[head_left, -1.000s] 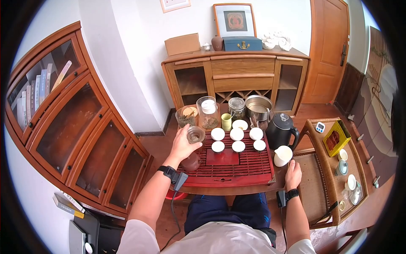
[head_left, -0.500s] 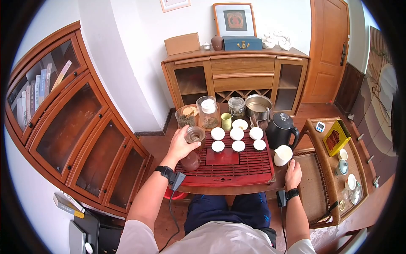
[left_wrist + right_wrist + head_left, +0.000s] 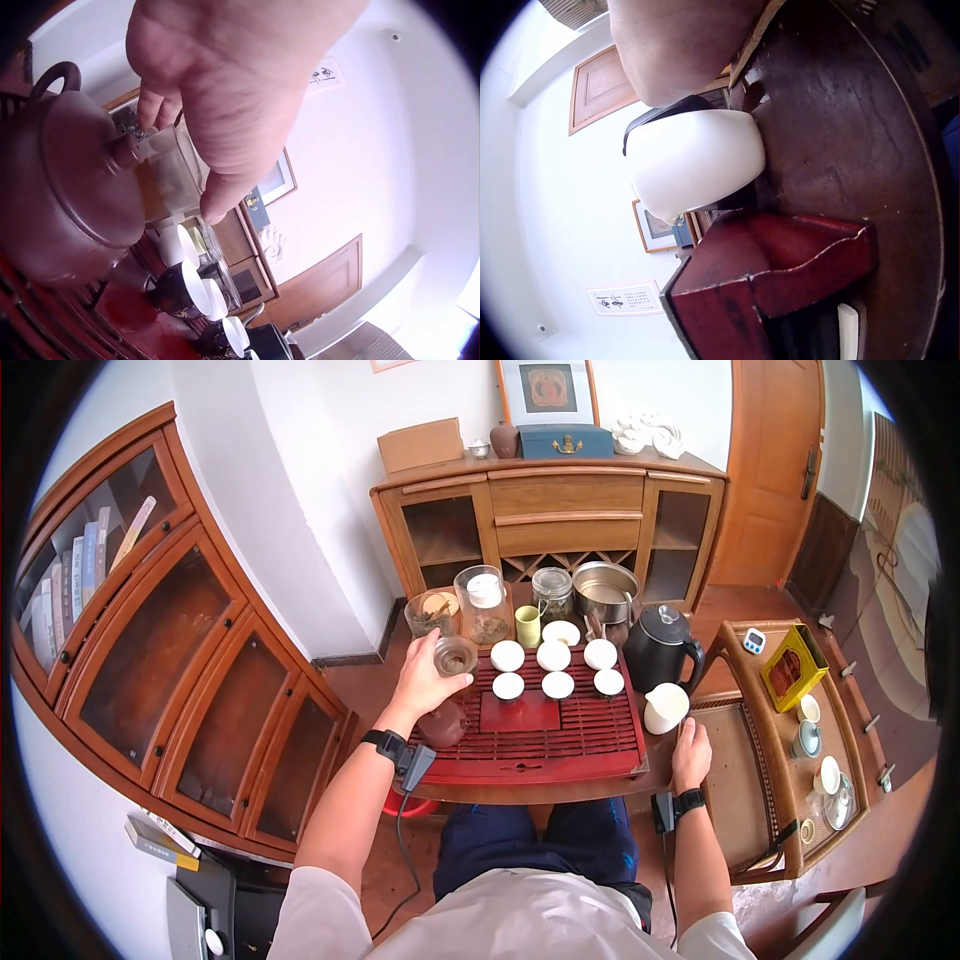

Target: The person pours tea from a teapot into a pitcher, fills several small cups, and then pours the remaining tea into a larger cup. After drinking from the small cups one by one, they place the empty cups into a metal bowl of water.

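Note:
My left hand [image 3: 415, 685] grips a clear glass vessel [image 3: 457, 662] by its side, over the left part of the red slatted tea tray [image 3: 520, 748]. Amber liquid shows through the glass in the left wrist view. Just below that hand sits a brown clay teapot [image 3: 75, 176], lid on. Beside the tray's right end, a white pitcher [image 3: 697, 161] stands upright on the dark table [image 3: 832, 142]. At the pitcher's near right side is my right hand [image 3: 690, 755], fingers curled where its handle would be; the handle itself is hidden.
Several small white cups [image 3: 553, 655] stand in two rows on the tray. Behind are glass jars [image 3: 483, 605], a green cup [image 3: 527, 626], a steel pot [image 3: 606, 592] and a black kettle [image 3: 664, 650]. A wicker cart [image 3: 735, 780] with teaware stands at right.
The head view has tilted down a little, so the room sits higher in frame. Both hands keep their places by the glass vessel and the white pitcher.

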Action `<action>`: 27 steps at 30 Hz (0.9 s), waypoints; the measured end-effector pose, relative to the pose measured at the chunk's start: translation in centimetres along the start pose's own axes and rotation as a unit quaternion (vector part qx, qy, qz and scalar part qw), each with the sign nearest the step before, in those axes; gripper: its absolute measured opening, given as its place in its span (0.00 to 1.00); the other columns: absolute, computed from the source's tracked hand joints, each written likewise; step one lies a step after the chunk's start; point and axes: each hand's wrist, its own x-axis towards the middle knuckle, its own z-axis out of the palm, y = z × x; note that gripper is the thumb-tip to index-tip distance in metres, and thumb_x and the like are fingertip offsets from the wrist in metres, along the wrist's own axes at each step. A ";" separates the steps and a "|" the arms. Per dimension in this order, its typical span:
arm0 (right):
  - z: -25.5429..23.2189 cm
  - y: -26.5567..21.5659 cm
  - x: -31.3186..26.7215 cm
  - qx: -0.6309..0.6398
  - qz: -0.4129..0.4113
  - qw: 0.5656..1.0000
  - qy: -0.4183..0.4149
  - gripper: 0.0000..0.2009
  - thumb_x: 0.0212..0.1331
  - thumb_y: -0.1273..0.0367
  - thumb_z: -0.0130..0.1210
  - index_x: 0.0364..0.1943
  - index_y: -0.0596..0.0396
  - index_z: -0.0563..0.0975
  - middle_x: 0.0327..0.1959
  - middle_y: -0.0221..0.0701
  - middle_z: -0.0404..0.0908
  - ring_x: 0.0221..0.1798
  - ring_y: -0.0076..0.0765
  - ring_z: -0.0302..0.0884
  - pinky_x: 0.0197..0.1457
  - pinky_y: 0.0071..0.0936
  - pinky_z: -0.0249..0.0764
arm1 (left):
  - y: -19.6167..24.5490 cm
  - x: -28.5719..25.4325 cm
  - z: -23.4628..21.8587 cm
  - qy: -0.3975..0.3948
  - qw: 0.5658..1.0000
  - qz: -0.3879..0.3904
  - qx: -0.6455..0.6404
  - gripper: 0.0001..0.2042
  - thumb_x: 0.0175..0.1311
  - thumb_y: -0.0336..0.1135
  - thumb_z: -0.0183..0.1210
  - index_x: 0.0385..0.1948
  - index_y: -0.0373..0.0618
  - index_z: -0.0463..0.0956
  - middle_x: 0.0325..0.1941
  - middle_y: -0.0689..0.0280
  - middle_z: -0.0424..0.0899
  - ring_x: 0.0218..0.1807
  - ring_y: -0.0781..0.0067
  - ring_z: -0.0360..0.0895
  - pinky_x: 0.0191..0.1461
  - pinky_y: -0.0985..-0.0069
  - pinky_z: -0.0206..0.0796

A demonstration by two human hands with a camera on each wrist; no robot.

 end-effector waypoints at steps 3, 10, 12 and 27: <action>0.1 -0.1 -0.2 0.007 0.000 1.000 0.008 0.26 0.80 0.51 0.44 0.49 0.61 0.83 0.47 0.55 0.87 0.53 0.66 0.84 0.57 0.54 0.76 | 0.9 -0.2 0.1 0.005 1.000 0.000 0.004 0.56 0.49 0.45 0.81 0.79 0.33 0.57 0.76 0.42 0.66 0.74 0.45 0.72 0.78 0.58 0.66; 0.0 -0.2 -0.1 0.005 0.007 1.000 0.007 0.26 0.80 0.51 0.43 0.47 0.61 0.83 0.46 0.56 0.87 0.52 0.67 0.84 0.56 0.55 0.76 | 2.3 0.2 -0.4 -0.004 0.999 -0.034 0.031 0.53 0.49 0.47 0.80 0.77 0.34 0.62 0.73 0.41 0.71 0.74 0.44 0.71 0.78 0.58 0.65; 0.0 -0.1 -0.1 0.004 0.009 1.000 0.006 0.26 0.80 0.51 0.43 0.47 0.61 0.82 0.46 0.56 0.87 0.52 0.67 0.84 0.56 0.55 0.76 | 2.5 0.1 -0.7 -0.013 0.999 -0.036 0.034 0.52 0.49 0.48 0.80 0.76 0.34 0.62 0.73 0.41 0.71 0.74 0.44 0.71 0.78 0.58 0.65; 0.0 -0.1 -0.1 -0.003 0.006 1.000 0.005 0.26 0.81 0.51 0.43 0.49 0.62 0.83 0.48 0.56 0.87 0.53 0.66 0.84 0.57 0.55 0.77 | 1.4 1.4 -1.1 -0.062 0.997 0.022 0.046 0.51 0.53 0.50 0.77 0.77 0.32 0.61 0.76 0.40 0.69 0.77 0.44 0.68 0.81 0.59 0.61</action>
